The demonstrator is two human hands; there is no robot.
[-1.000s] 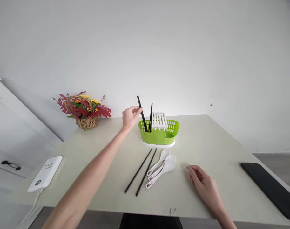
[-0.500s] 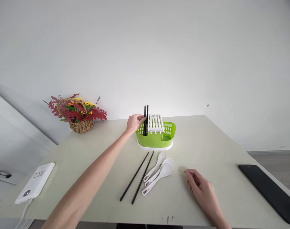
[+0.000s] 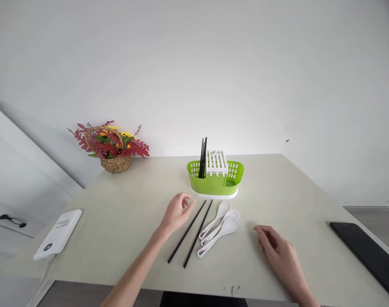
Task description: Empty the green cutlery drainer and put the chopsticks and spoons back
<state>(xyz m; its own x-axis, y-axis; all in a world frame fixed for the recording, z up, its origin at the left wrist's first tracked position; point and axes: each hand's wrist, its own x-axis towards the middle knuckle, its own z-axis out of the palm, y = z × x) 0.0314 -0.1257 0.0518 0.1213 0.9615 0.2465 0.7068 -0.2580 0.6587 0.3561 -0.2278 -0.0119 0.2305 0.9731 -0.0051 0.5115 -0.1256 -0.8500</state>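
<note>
A green cutlery holder (image 3: 215,183) with a white rack insert stands at the middle of the table (image 3: 124,204). Black chopsticks (image 3: 203,157) stand upright in its left compartment. Two more black chopsticks (image 3: 191,232) lie in front of it, beside three white spoons (image 3: 218,228). My left hand (image 3: 177,212) hovers just left of the lying chopsticks, fingers apart, holding nothing. My right hand (image 3: 279,251) rests on the table to the right of the spoons, fingers loosely curled and empty.
A wicker basket of red and yellow flowers (image 3: 113,147) stands at the back left. A white power bank (image 3: 58,233) with a cable lies at the left edge. A black flat object (image 3: 367,253) lies at the right edge. A white wall rises behind.
My left hand let go of the chopsticks standing in the holder and drew back toward me, down to the two chopsticks lying on the table. My right hand stayed put.
</note>
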